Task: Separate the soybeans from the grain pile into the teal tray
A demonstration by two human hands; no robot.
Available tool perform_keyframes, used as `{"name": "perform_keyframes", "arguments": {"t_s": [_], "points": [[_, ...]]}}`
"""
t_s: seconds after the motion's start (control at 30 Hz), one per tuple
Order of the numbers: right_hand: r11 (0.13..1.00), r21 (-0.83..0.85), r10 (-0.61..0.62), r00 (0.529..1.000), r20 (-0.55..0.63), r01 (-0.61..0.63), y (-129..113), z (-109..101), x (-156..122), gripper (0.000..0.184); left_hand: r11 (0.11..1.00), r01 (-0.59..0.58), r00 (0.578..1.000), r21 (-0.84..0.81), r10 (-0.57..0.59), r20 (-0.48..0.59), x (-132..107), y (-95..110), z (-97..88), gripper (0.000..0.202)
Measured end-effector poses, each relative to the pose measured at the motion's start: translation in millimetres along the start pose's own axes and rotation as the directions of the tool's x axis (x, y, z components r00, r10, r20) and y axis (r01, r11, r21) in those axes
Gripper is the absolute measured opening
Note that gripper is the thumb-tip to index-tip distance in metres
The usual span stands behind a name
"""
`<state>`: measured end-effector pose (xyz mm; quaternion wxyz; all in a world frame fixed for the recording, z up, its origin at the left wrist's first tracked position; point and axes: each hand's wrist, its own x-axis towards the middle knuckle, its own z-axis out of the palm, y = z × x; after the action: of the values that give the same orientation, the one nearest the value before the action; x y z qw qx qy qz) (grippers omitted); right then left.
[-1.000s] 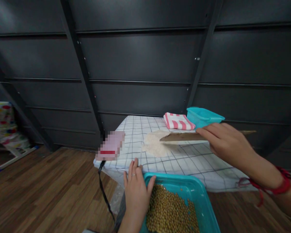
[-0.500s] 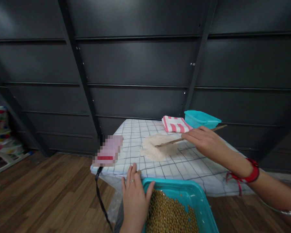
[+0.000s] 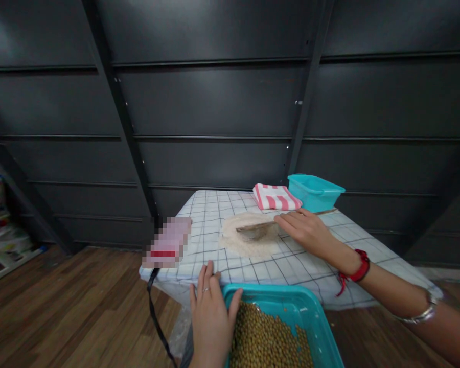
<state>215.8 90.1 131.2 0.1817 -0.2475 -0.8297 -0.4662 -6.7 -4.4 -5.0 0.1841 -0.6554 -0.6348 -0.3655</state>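
My right hand (image 3: 304, 230) is closed around a thin wooden stick (image 3: 258, 225). The stick's tip reaches into a flattened heap of pale, fine grain or powder (image 3: 232, 245) on the checked cloth, and it looks smeared by motion. A stretch of the stick shows behind the hand, near the teal tub. My left hand (image 3: 210, 317) lies at the left corner of a teal tray (image 3: 268, 290), fingers stretched forward and thumb on the rim. Round greenish-brown beans or peas (image 3: 266, 335) fill much of this tray.
A white checked cloth (image 3: 210, 204) covers the table. At its back stand a folded pink-and-white striped towel (image 3: 276, 197) and a teal tub (image 3: 316, 191). A blurred-out pink object (image 3: 170, 240) lies at the left edge, a black strap (image 3: 153, 306) hanging below. Dark panels (image 3: 214, 102) rise behind.
My right hand has moved a little left and down, and the stick's tip has shifted left in the heap. The left hand stays at the tray. The whole view has shifted slightly.
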Motion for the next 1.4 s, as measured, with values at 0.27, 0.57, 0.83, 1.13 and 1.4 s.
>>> {"name": "perform_keyframes", "arguments": {"t_s": [0.27, 0.57, 0.83, 1.13, 1.4], "points": [[0.991, 0.027, 0.128, 0.988, 0.086, -0.131, 15, 18, 11, 0.032, 1.000, -0.011, 1.000, 0.001, 0.011, -0.011, 1, -1, -0.7, 0.033], [0.979, 0.062, 0.177, 0.962, 0.209, -0.194, 17, 41, 30, 0.026, 1.000, -0.009, 1.000, 0.013, 0.009, -0.009, 2, 0, -1.1, 0.034], [0.979, 0.108, 0.145, 0.966, 0.213, -0.171, 33, 8, 18, 0.031, 1.000, 0.000, 1.000, -0.011, 0.000, -0.003, 2, 0, -0.9, 0.034], [0.967, 0.097, 0.195, 0.930, 0.313, -0.235, 38, 17, 16, 0.026, 1.000, -0.003, 1.000, -0.010, 0.002, -0.005, 2, 1, 2.7, 0.034], [0.935, 0.035, 0.316, 0.874, 0.369, -0.353, 53, 31, 26, 0.029, 1.000, -0.016, 0.999, 0.015, 0.017, -0.027, 3, 2, 6.8, 0.033]]}}
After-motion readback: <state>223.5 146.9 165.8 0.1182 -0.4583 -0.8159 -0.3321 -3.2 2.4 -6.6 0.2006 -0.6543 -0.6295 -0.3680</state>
